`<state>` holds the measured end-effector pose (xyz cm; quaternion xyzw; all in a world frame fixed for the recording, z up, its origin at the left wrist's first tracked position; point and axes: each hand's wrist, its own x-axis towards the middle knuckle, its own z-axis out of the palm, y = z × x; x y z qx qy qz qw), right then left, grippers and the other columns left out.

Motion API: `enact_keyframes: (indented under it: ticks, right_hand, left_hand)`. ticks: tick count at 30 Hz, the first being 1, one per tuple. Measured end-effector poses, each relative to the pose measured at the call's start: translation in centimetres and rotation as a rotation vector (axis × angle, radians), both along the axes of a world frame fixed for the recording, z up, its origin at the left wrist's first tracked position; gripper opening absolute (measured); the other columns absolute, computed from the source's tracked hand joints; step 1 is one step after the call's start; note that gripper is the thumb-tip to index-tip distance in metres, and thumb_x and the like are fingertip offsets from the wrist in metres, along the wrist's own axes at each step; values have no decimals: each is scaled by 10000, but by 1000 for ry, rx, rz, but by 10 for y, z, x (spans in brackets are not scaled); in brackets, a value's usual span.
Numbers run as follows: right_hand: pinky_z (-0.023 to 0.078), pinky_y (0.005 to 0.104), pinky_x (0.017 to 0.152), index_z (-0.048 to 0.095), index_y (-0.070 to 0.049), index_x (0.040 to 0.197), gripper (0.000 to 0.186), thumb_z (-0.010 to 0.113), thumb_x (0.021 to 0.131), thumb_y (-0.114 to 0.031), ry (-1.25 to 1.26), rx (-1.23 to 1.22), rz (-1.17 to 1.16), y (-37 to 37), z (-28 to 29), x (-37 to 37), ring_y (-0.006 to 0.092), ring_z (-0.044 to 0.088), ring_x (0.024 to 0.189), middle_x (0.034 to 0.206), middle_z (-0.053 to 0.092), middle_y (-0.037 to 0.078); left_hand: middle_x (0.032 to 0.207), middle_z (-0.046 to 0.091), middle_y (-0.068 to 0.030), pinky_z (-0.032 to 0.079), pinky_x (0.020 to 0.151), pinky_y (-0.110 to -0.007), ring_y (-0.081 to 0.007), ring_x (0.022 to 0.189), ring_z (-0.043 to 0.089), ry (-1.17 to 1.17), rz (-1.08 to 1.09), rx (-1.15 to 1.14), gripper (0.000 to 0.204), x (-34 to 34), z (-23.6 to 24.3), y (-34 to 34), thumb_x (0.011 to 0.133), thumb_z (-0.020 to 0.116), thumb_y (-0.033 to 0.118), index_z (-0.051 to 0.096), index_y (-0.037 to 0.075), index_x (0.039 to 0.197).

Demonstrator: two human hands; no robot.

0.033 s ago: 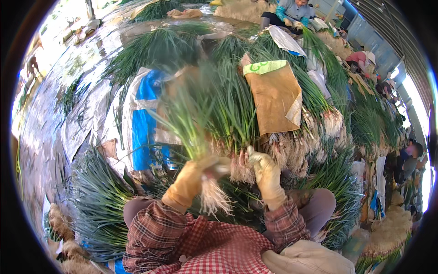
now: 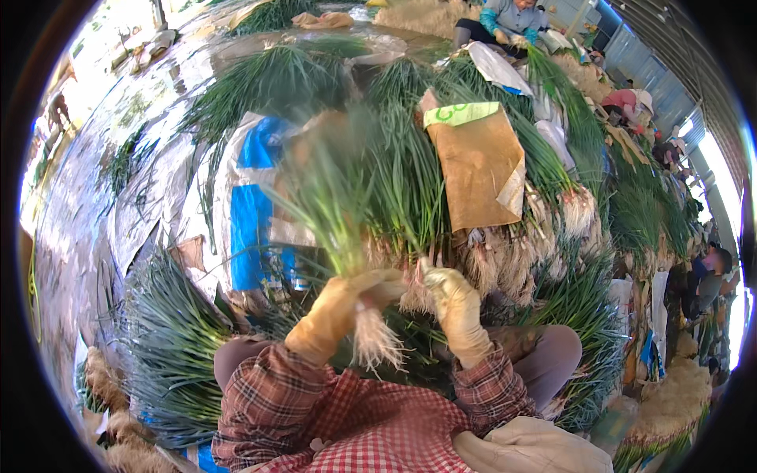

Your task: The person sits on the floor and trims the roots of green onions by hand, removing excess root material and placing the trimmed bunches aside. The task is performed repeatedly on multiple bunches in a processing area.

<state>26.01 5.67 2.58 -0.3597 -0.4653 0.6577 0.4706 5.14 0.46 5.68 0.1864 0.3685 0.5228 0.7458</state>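
My left hand, in a yellow glove, is closed round a bunch of green onions, its pale roots hanging below the fist and its leaves fanned upward, the tips blurred. Just to its right my right hand, gloved alike, has its fingers closed on what looks like a thin green onion stalk at the front of a row of onions lying roots toward me. A brown paper sheet lies over that row. Loose onion leaves spread beside my left knee.
A blue and white sack lies left of the row, beside silvery sheeting. More onion piles line the right. A co-worker in teal sleeves sits at the back; other people work along the right side.
Both hands and the held bunch have shifted very slightly to the right. Little else differs.
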Motion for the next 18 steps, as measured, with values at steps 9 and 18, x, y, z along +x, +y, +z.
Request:
enact_keyframes:
  ticks: [9,18]
  right_hand:
    - [557,261,755,608,-34,1181,289,474,1027,-238,-197,-125,140,-30,-1,-17,179,667,861,948,682,101]
    - [438,302,426,561,-60,973,317,502,996,-371,-519,-223,331,26,-45,-76,112,504,503,669,584,36]
  left_hand:
    - [1058,684,-118,552,856,-310,-207,919,675,-161,-38,-150,297,10,-38,2,971,530,114,606,-29,1221]
    - [845,696,-132,584,674,-346,-220,694,678,93,104,-316,131,15,-32,-11,919,600,101,628,-7,987]
